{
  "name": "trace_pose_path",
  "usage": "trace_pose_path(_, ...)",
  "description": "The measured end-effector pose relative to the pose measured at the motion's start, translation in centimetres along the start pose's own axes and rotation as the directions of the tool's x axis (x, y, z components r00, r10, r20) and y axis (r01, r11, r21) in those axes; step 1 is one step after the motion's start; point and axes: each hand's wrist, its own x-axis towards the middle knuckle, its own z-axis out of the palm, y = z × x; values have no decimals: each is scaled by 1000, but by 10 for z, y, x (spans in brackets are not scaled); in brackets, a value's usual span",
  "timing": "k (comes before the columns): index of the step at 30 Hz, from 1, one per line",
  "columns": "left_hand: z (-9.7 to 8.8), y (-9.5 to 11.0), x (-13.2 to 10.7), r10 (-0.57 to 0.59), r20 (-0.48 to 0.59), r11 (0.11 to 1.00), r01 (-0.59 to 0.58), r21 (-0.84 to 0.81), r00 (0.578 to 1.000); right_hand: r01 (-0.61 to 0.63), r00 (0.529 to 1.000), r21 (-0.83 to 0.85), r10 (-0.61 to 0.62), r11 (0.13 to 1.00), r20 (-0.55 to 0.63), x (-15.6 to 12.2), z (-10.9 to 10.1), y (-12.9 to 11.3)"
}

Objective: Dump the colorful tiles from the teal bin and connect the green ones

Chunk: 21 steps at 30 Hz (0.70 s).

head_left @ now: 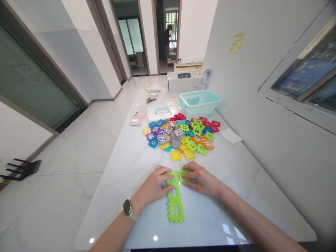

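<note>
Two hands, the left hand point(152, 183) and right hand point(202, 180), close together, grip a green interlocking tile strip point(173, 203) on a white marble counter point(126, 175), below a heap of coloured tiles point(178, 134) and a teal plastic tub point(198, 103); a person point(167, 40) stands beyond the tiled floor point(73, 150).

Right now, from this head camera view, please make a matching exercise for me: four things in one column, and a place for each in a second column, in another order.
Things:
1. Lime-green plastic interlocking tiles
2. Pale teal plastic basin
3. Pink-backed smartphone
4. Square-faced smartwatch with a pale strap

Places:
A. On the left wrist
B. Beside a clear plastic box
C. Under the left hand and right hand
D. Next to the wall

Pairs: 1-C, 2-D, 3-B, 4-A
</note>
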Motion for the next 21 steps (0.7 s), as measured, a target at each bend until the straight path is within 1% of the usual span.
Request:
trace_pose_path(8, 1, 0, 0, 1, 0, 1000, -1, 4, 1000, -7, 1000, 4, 7, 1000, 9, 0, 1, -3)
trace_pose_path(13, 3, 2, -1, 4, 4, 1000, -4, 10, 1000, 11, 1000, 3, -11, 1000, 14, 1, 4, -3)
trace_pose_path(21, 5, 7, -1, -43, 2, 999, 43, 4, 999, -7, 1000, 15, 7, 1000, 19, 1, 6, -8)
